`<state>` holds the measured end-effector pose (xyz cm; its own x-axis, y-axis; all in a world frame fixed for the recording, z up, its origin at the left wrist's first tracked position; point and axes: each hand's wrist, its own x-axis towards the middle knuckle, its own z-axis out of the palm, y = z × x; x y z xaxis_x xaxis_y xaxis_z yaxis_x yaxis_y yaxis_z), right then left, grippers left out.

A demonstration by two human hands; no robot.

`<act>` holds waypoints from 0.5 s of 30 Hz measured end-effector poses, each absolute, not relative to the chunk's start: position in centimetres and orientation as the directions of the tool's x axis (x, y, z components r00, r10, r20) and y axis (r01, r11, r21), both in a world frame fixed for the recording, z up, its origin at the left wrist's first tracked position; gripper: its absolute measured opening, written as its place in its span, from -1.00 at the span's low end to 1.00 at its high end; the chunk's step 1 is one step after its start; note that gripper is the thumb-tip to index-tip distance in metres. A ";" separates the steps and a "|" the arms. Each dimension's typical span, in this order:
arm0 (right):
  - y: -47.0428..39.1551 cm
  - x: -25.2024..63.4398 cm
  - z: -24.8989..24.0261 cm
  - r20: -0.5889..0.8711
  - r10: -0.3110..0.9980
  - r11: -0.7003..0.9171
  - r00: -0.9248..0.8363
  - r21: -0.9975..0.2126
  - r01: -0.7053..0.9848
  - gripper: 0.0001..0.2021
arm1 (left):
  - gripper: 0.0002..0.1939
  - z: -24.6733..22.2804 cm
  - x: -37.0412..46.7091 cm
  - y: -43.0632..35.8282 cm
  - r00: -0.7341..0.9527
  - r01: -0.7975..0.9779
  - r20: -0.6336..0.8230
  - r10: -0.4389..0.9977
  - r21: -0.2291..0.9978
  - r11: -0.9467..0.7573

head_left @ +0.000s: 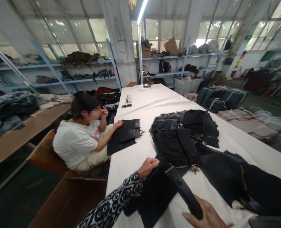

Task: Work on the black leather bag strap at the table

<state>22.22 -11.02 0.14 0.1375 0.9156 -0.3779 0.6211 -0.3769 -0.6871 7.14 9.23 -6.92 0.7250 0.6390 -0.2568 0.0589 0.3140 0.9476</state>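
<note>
Workshop-type room, big windows up top and blue shelves point(161, 58) running roughly from 10 to 2 o'clock, with a long white-covered table point(128, 161) stretching from 12 down to 6. At 9 o'clock there's a seated co-worker point(76, 142) with one hand on a black piece point(123, 134) at the table edge. Main thing here is the heap of black fabric pieces point(197, 122) at about 3 to 4 o'clock, plus a flat black panel point(154, 196) at 6, right under the person's hands. Next size down is a black handheld tool point(185, 193) at 5 o'clock, wrapped in the right hand point(208, 212), its head pointing up and left at the panel. Left hand point(146, 169) is at 6, thumb and fingers pinched narrow by the panel's upper edge; can't tell if a bit of cloth or thread is between them. Smallest bits: a phone point(126, 105) at 11 and a gold zipper point(185, 166) at 5, near the tool head. As for what could go wrong, I'd say that head is close enough to the left fingertips that a slip could knock them. Dangly metal on the zipper might snag the tool or scratch the fabric, and one tug on the overlapping pieces could drag the heap crooked.
</note>
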 end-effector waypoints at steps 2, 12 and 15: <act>-10.3 22.1 -0.6 -0.361 0.926 -0.353 0.108 -0.729 0.587 -0.88 | -0.66 -7.0 7.3 8.7 0.725 0.038 -0.258 0.639 0.941 0.336; -9.0 21.5 2.0 -0.311 0.926 -0.375 0.213 -0.811 0.448 -0.82 | -0.68 -7.4 7.6 6.3 0.727 -0.019 -0.259 0.636 0.918 0.396; -10.5 21.5 2.3 -0.303 0.922 -0.385 0.241 -0.773 0.503 -0.84 | -0.67 -7.5 7.6 6.6 0.714 -0.015 -0.244 0.657 0.932 0.362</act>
